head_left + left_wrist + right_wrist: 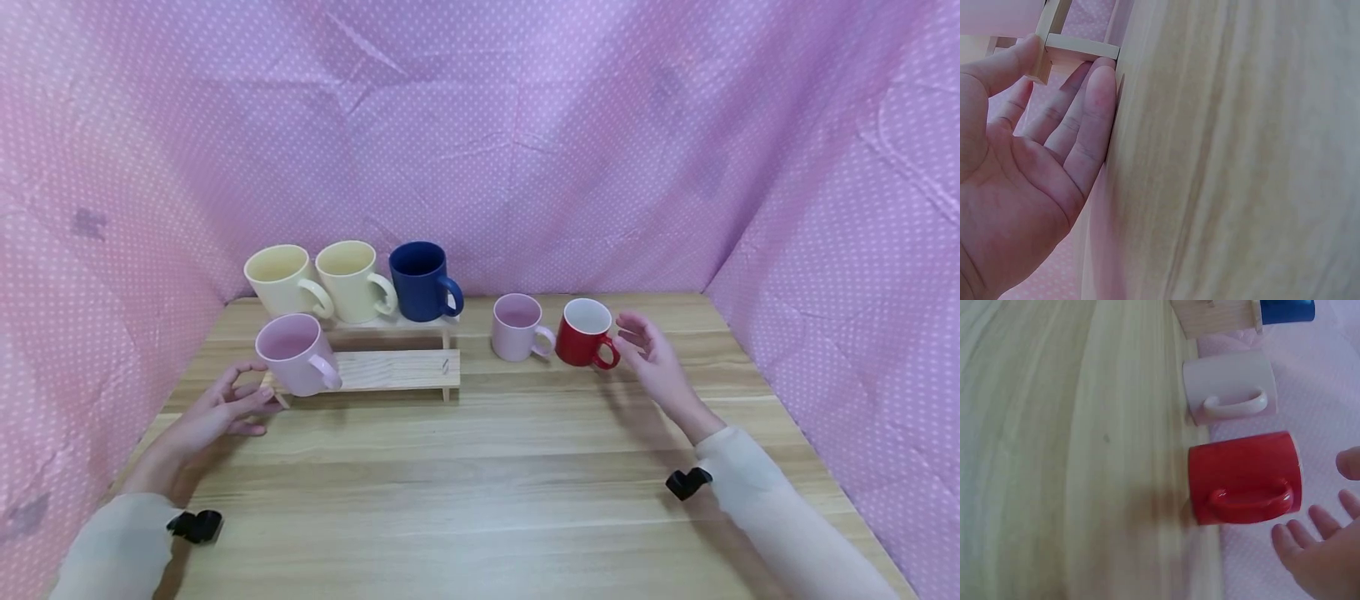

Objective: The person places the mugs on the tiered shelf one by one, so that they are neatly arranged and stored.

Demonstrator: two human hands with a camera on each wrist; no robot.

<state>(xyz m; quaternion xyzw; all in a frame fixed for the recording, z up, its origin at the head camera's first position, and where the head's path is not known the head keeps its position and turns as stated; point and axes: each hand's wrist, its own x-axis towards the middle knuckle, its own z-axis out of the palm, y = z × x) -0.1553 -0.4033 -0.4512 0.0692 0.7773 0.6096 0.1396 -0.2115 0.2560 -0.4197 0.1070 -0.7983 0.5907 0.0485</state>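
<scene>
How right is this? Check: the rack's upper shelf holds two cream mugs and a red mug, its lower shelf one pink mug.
Not red: the head view shows a blue mug beside the two cream mugs on the upper shelf. The lower shelf holds one pink mug.

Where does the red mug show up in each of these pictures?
Head: red mug, right of centre, beside the right hand.
Left wrist: not in this picture.
Right wrist: right of centre, directly below the pale pink mug.
Shared landmark: the wooden tabletop, in all three.
</scene>
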